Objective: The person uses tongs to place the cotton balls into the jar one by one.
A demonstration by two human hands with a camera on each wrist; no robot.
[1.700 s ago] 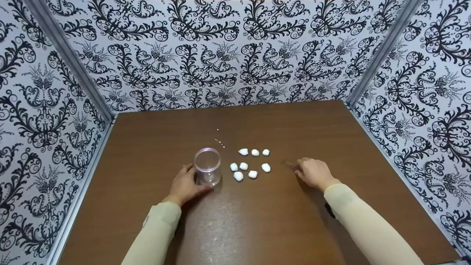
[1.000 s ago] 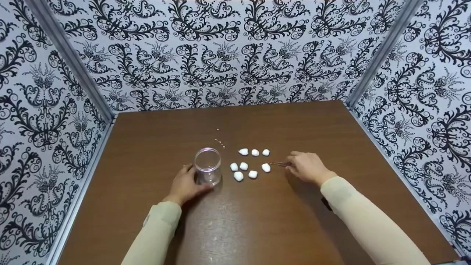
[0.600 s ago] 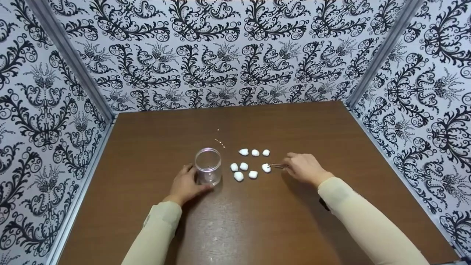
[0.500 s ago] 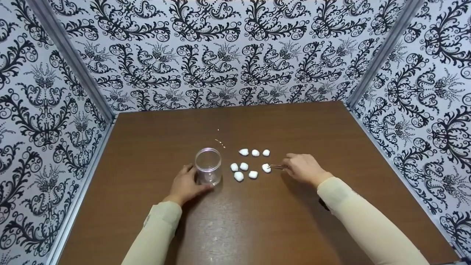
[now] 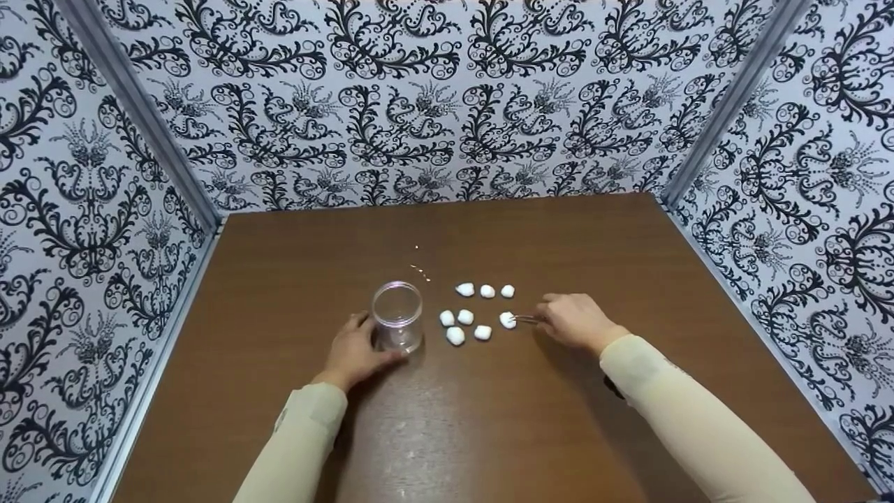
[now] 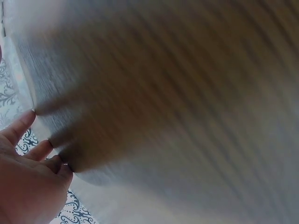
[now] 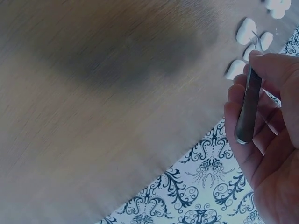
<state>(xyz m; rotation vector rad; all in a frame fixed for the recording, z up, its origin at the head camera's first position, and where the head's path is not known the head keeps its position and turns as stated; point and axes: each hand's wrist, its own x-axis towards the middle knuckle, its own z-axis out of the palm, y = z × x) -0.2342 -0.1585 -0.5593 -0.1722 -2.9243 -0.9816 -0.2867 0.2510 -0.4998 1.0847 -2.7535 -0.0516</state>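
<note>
My left hand [image 5: 357,353] holds a clear, open-topped jar [image 5: 401,339] low on its side, thumb in front and fingers behind. The jar stands upright. In the left wrist view the left hand [image 6: 32,182] has its fingertips down at the table, and I cannot make out the jar there. My right hand [image 5: 576,321] pinches metal tweezers [image 7: 250,105] between thumb and fingers. Their tips [image 5: 515,319] meet a white cotton ball [image 5: 507,321], the rightmost of the nearer group, which rests on the table. No cotton shows inside the jar.
Several more cotton balls [image 5: 455,336] lie between the jar and the tweezers, with a row of three [image 5: 487,290] behind. Small white specks [image 5: 421,272] dot the brown table [image 5: 314,251] beyond the jar. Patterned walls [image 5: 433,126] enclose the table's back and sides.
My right hand has moved left with the tweezers, from beside the cotton balls until the tips reached the rightmost nearer one. The left hand and jar have stayed put.
</note>
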